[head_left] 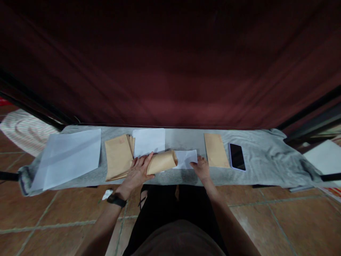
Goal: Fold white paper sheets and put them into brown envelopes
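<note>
A brown paper envelope [162, 163] is in the grip of my left hand [139, 169], its mouth bulging open towards the right. My right hand [201, 167] pinches the right end of a folded white paper [185, 159]. The paper's left end lies at the envelope's mouth; how far it reaches inside is hidden. Left of my left hand lies a fanned stack of brown envelopes [118, 154]. White sheets [149, 140] lie just behind that hand. A single brown envelope [216, 150] rests flat to the right of my right hand.
A phone [237, 156] lies right of the single envelope. Large white sheets [71, 156] cover the left end of the narrow, grey cloth-covered table [271, 156]. A dark red curtain [170, 89] hangs behind it. Black bars rise at both sides.
</note>
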The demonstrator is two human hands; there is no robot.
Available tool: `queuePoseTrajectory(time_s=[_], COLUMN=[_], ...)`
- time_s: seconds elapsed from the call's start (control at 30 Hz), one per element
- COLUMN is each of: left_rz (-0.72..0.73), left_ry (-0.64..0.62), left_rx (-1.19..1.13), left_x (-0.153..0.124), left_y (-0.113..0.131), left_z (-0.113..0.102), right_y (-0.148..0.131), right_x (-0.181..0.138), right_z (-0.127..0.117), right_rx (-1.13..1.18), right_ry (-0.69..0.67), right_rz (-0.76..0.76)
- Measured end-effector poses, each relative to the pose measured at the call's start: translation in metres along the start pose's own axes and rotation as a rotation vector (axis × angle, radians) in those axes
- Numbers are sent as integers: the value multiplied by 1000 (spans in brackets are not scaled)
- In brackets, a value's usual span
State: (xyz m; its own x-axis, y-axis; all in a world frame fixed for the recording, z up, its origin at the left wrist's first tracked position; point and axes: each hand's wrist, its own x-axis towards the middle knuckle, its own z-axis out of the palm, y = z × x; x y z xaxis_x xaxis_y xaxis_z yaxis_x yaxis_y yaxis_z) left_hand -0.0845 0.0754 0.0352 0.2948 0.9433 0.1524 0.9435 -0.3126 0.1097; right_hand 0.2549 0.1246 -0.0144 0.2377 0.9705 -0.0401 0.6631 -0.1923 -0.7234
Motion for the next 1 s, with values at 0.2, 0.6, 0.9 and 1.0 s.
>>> queuePoseTrajectory(time_s=[0.2, 0.6, 0.9, 1.0], left_rz=[28, 31, 32, 38], left_ry=[-8, -34, -30, -25], left_rx=[-15, -17, -5, -12], left_x=[0, 3, 4, 5], left_y=[-2, 2, 6, 7], left_z=[1, -1, -2, -2], right_y=[13, -1, 12, 12], right_x=[1, -14, -8, -6], right_z=[-15, -28, -29, -32], right_rx=[293, 830, 430, 363], right_ry=[22, -29, -184, -216], right_rz=[14, 27, -50, -41])
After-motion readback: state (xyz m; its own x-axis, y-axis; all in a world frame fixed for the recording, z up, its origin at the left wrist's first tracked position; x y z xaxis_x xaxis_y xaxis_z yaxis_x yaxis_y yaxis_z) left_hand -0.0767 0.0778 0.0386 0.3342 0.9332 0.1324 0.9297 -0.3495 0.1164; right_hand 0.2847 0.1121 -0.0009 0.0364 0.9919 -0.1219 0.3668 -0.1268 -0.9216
